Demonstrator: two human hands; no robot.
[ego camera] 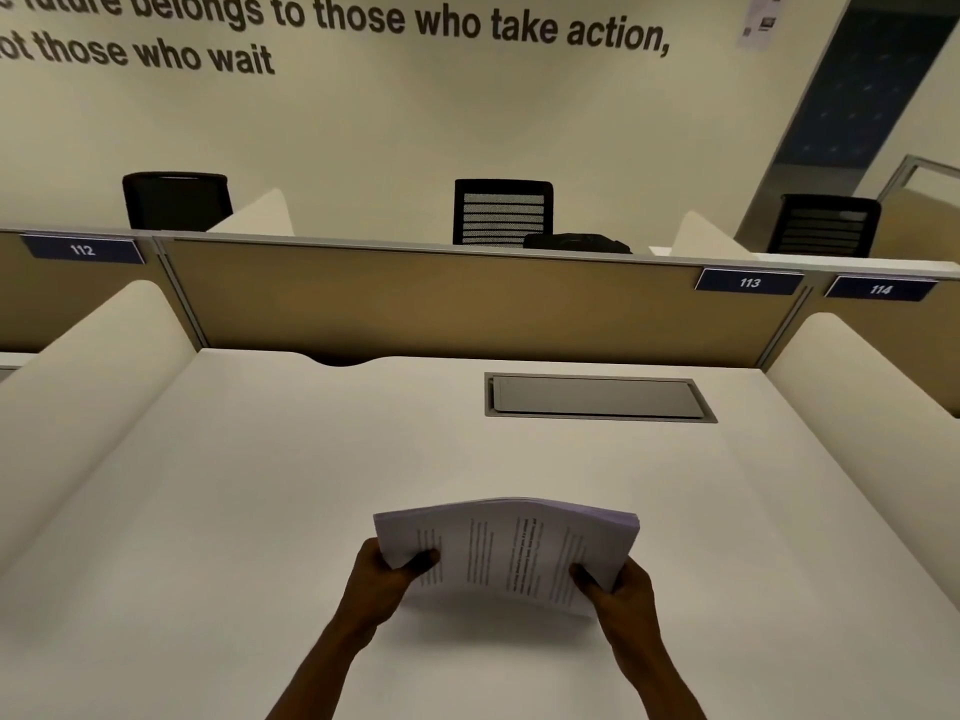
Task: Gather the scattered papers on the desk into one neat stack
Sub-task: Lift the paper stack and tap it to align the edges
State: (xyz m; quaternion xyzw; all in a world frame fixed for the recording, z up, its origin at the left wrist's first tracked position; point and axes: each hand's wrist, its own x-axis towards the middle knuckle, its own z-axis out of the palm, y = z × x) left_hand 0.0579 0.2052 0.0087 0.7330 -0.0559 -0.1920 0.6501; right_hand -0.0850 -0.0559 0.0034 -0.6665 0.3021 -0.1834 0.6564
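Note:
A stack of printed white papers (506, 550) is held just above the white desk (260, 511), near its front middle. The sheets bow upward in the middle and their far edges are roughly aligned. My left hand (384, 579) grips the stack's left near corner, thumb on top. My right hand (615, 589) grips the right near corner the same way. No loose sheets lie elsewhere on the desk.
A grey flap-covered cable box (597, 397) is set into the desk at the back right. A tan partition (441, 304) closes the back, and white side dividers (98, 366) flank the desk. Black chairs (501, 213) stand beyond the partition.

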